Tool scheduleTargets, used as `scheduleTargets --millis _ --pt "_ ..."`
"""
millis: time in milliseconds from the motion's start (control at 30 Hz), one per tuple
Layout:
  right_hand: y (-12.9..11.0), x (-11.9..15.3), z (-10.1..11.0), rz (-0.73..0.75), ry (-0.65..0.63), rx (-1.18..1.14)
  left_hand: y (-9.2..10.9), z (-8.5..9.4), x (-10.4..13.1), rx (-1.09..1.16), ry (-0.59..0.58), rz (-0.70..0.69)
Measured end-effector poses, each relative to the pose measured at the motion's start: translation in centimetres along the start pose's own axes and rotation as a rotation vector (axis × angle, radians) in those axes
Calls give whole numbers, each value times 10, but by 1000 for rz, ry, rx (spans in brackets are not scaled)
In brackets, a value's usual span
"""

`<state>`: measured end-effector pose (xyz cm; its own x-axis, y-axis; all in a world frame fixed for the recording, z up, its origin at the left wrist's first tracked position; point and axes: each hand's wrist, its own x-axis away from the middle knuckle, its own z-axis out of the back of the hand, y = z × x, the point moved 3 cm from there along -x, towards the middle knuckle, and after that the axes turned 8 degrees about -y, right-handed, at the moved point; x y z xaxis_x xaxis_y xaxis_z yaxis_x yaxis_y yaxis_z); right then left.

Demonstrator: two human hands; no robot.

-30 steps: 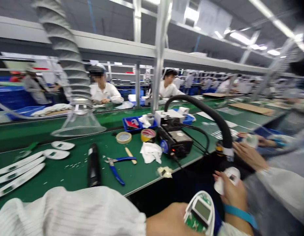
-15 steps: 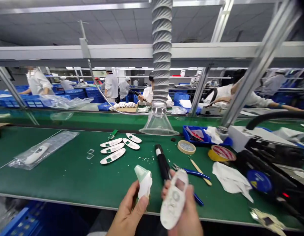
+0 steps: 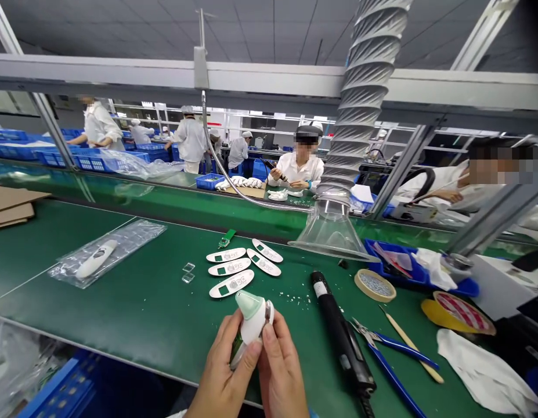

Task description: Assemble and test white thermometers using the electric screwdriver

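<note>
In front of me, my left hand [image 3: 225, 366] is closed around a white ear thermometer [image 3: 253, 328] with a pale green cone tip. My right hand [image 3: 281, 366] grips an oval white cover [image 3: 269, 313], seen nearly edge-on against the thermometer's side; whether the two are joined is hidden by my fingers. Beyond my hands lie several similar white covers [image 3: 231, 283] with square windows. A small green circuit board [image 3: 226, 239] sits behind them, and clear window pieces [image 3: 188, 273] lie to their left.
To the right lie a black electric screwdriver [image 3: 342, 334], blue-handled pliers [image 3: 393, 360], a wooden stick [image 3: 412, 345], a tape roll [image 3: 358, 285] and a white cloth [image 3: 481, 368]. A clear funnel [image 3: 334, 232] hangs above the back edge. A bagged white part [image 3: 97, 258] lies left. Co-workers sit opposite.
My right hand has brought the oval cover leftward to the thermometer in my left hand, turning it from face-on to edge-on. My view has shifted left.
</note>
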<state>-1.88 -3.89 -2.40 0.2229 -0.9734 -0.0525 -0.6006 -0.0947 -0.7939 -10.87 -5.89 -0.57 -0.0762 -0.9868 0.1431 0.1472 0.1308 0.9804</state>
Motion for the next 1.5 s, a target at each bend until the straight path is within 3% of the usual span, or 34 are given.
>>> scheduleTargets --millis 100,267,367,500,633,733,833,933,1033,1233,1367,1433,1500 --pt "-4 1 -2 7 29 45 3 -3 0 15 -12 32" --pt "-16 6 -3 14 124 93 11 -9 2 48 21 -26" --pt "-21 9 -2 -17 147 175 7 -12 1 -65 -67 -54" --pt "-25 11 -2 -69 57 278 0 -13 -4 -185 -199 -174" --pt "-34 10 8 -15 -24 622 -1 -12 -4 -227 -251 -156" --pt "-49 7 16 91 7 826 4 -12 0 -250 -245 -79" --pt "-62 2 17 68 40 611 10 -16 5 -253 -315 -22" --pt "-61 -4 7 -94 -42 264 15 -23 6 -277 -452 -72" --pt "-60 -9 0 -138 -96 127 15 -27 6 -344 -586 -88" --pt "-61 -14 3 -74 -81 105 12 -22 6 -538 -644 20" --pt "-61 -12 5 -64 -68 149 21 -26 4 -564 -658 -1" --pt "-65 -7 8 -74 -65 252 22 -27 2 -555 -675 -5" --pt "-79 0 16 -73 -75 504 18 -25 -2 -518 -718 -3"
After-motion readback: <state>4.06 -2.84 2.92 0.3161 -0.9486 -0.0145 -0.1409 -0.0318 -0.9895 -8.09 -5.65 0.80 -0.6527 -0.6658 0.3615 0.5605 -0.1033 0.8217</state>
